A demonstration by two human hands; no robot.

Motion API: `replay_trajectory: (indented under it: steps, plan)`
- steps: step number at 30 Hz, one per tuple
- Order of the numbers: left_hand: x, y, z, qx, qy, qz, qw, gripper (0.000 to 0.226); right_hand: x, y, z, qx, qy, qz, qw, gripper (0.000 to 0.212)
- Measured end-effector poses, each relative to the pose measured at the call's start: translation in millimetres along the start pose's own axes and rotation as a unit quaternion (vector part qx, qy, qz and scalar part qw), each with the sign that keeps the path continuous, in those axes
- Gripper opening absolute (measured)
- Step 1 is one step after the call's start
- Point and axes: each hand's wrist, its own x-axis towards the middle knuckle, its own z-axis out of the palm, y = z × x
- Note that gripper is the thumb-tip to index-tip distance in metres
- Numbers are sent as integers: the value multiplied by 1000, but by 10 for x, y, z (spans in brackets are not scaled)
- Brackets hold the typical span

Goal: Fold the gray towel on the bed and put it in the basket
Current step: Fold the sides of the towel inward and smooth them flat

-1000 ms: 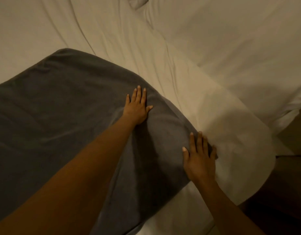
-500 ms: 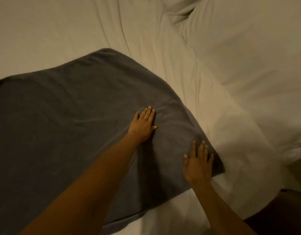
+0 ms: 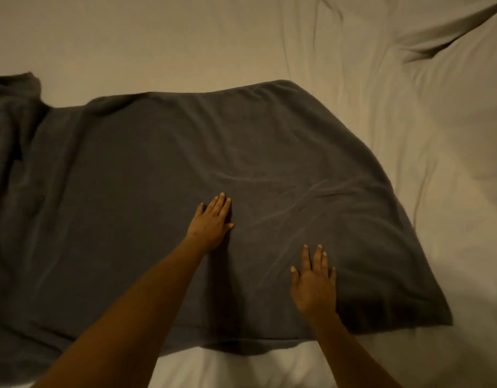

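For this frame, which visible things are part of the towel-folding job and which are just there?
Part of the job:
gray towel, spread on the bed
left hand, flat on the towel
right hand, flat on the towel

Just there:
white bed sheet

No basket is in view.

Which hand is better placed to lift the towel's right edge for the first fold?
Right hand, probably: it lies flat on the gray towel nearer that edge; the left hand rests mid-towel.

Bedroom at home, looks like

Rumpled cream sheet (image 3: 185, 37) covers the whole bed, gray towel (image 3: 157, 177) spread across it, dim warm lighting.
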Motion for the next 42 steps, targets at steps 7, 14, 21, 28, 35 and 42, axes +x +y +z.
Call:
replay_trajectory:
  steps: [7, 14, 21, 28, 35, 42]
  plan:
    - [-539, -1092, 219, -31, 8, -74, 997, 69, -236, -779, 308, -5, 60, -25, 998, 64]
    - [-1193, -2233, 531, -37, 1, -120, 992, 69, -534, -1740, 611, -32, 48, -75, 995, 62]
    - [-1704, -3219, 686, -29, 27, -120, 992, 70, -758, -2784, 865, -44, 25, -92, 994, 63]
    - [-2028, -4020, 743, -7, 65, -108, 992, 70, -1034, -3673, 1084, -40, 38, -123, 991, 62]
    - [-2207, -4398, 787, -7, 107, -104, 989, 70, -1307, -4187, 1306, -49, 30, -147, 988, 61]
    - [-2465, -4544, 943, -78, 107, -132, 982, 65, -1780, -4571, 1591, -39, -38, -268, 962, 81]
